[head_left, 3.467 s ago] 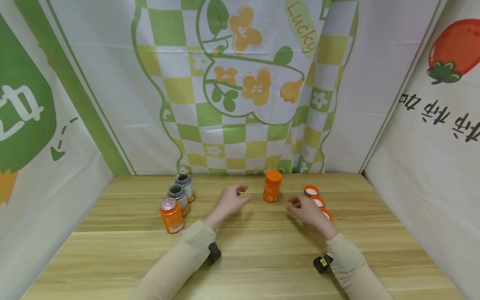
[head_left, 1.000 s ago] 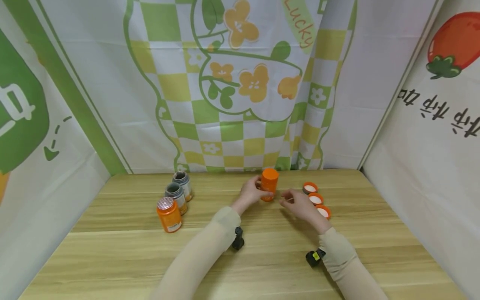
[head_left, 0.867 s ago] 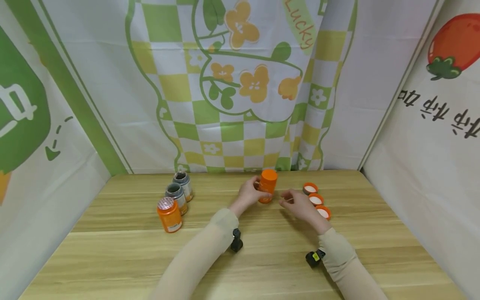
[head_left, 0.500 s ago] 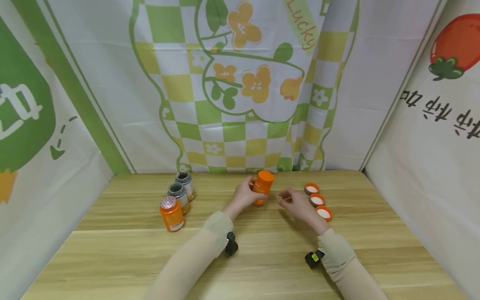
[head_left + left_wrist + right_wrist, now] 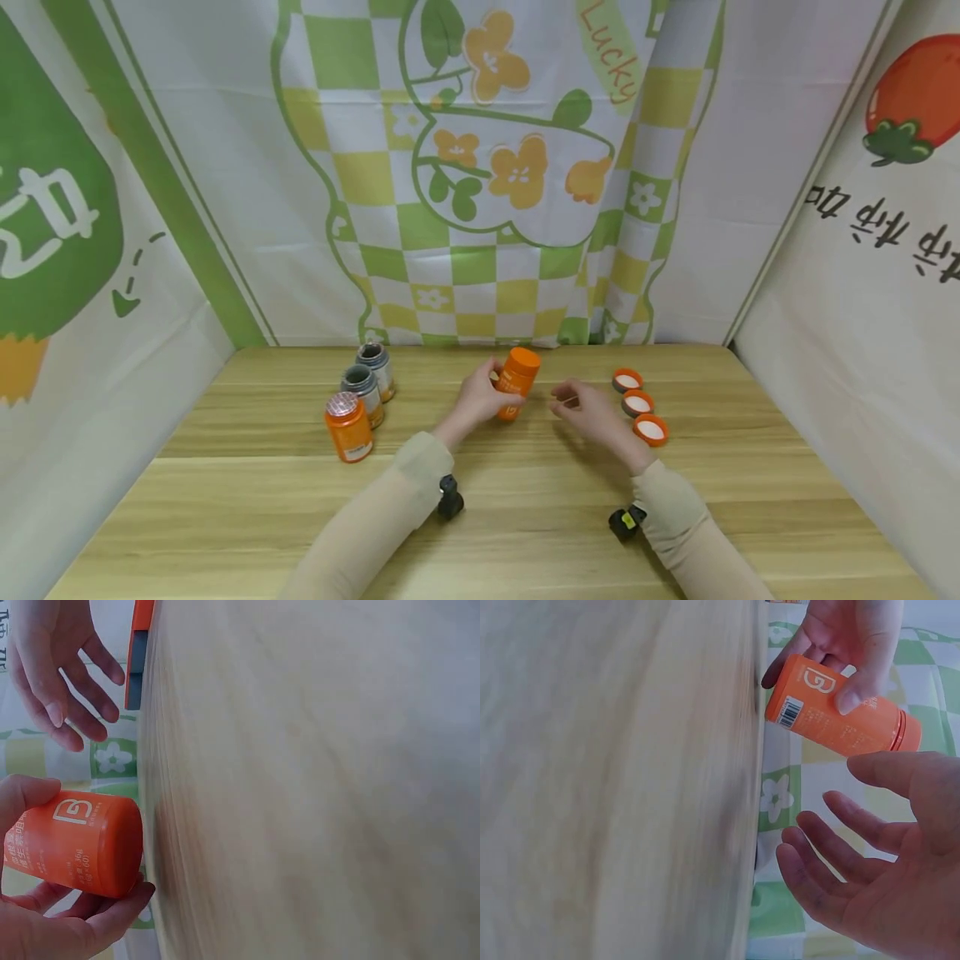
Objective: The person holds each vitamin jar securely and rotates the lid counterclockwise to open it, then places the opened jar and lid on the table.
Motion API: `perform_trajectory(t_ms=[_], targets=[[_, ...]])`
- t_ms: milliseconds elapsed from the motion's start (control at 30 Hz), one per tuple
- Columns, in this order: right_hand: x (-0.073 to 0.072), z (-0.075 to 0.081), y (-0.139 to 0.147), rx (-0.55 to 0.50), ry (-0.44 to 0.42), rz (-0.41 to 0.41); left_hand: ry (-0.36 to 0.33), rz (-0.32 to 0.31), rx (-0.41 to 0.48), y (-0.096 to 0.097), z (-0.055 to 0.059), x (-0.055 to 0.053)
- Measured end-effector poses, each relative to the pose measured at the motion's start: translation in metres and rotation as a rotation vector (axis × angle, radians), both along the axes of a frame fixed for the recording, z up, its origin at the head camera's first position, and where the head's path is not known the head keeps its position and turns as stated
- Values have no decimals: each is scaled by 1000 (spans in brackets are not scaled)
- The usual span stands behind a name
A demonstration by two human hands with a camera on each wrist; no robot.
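Observation:
My left hand point(image 5: 480, 397) grips an orange bottle point(image 5: 518, 379) with its orange screw cap point(image 5: 524, 360) on. The bottle leans to the right, its base close over the table. In the left wrist view the thumb and fingers wrap round the bottle point(image 5: 79, 840), with a white logo and print on its side. Just right of the bottle, my right hand point(image 5: 592, 411) holds nothing. In the right wrist view the fingers of my right hand point(image 5: 877, 855) are loosely bent, spread apart from the thumb, near the bottle's capped end.
Three bottles without caps stand in a row on the left: an orange one with a foil seal point(image 5: 349, 429) in front, then a grey one point(image 5: 363, 393) and another grey one point(image 5: 377, 369). Three upturned orange caps point(image 5: 650, 429) lie in a row right of my right hand. A curtain hangs behind the table.
My left hand has reached the standing orange bottle, gripped it, and brought it left and nearer, tilting it. My right hand has shifted slightly left, staying loosely bent.

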State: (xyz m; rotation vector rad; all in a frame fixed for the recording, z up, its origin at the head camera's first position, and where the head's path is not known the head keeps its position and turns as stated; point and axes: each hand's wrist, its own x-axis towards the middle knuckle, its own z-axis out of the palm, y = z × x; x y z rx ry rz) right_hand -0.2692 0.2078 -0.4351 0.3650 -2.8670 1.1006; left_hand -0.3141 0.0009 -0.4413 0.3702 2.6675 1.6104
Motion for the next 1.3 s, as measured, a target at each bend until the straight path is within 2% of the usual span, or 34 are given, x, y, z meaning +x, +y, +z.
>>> perform_trajectory(t_ms=[333, 833, 1300], targets=[[5, 7, -7, 18, 51, 20, 21, -35, -61, -7, 5, 14], [17, 24, -17, -28, 73, 24, 61, -95, -67, -19, 12, 34], [29, 37, -24, -75, 91, 47, 85, -121, -81, -26, 21, 56]])
